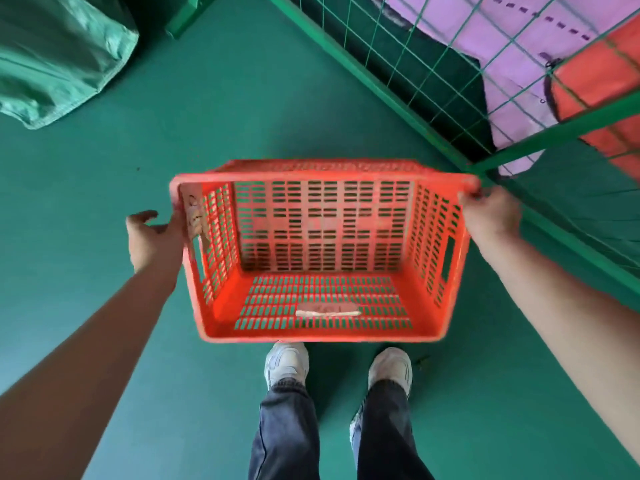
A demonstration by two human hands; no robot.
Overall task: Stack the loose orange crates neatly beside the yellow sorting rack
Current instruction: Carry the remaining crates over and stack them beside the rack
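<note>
**One crate in the air, no rack in sight yet**

The green floor (104, 209) fills most of the view. A green wire cage (588, 128) closes off the right side, with pink and orange material behind its mesh that I cannot identify. A slumped green sack (59, 53) lies at the upper left. The yellow sorting rack does not show, and neither does any stack, so this looks like the carrying stage, with the setting-down not yet done.

The orange crate (322, 237) is held off the floor in front of the person, just above the white shoes (285, 363). It is tipped so its open mouth faces up toward the camera. That tilt probably comes from holding it by the far rim and letting the near edge hang. It also shows that the crate is empty, so it should nest easily.

The right grip (490, 213) is closed on the crate's far right rim corner, close beside the cage rail, and seems to take the weight. The left grip (152, 237) is wide, with fingers extended along the outside of the left end wall. Blur hides whether it presses the wall or is just beside it, so it steadies the crate at most.

A small white strip (327, 312) lies on the slotted wall nearest the feet
</note>
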